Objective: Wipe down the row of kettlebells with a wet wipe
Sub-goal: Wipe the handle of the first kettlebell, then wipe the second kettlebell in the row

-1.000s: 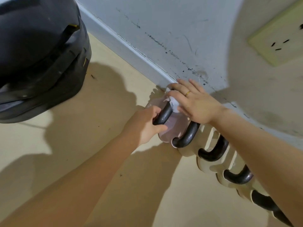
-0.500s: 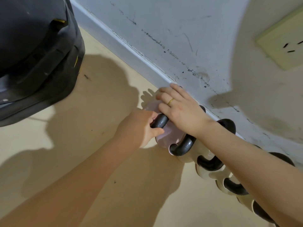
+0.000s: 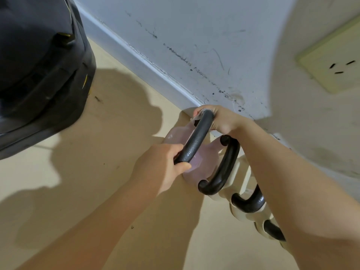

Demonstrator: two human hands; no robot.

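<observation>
End pink kettlebell (image 3: pixel 196 164), by the wall on the floor, is steadied by left hand (image 3: pixel 161 166) closed on black handle (image 3: pixel 196 137); right hand (image 3: pixel 220 119) closed at far end, wipe barely visible—full handle length should be wiped.

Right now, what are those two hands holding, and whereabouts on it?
Both grip the black handle of the end pink kettlebell: the left hand at its near end, the right hand at its far end, with a white wipe peeking out.
</observation>
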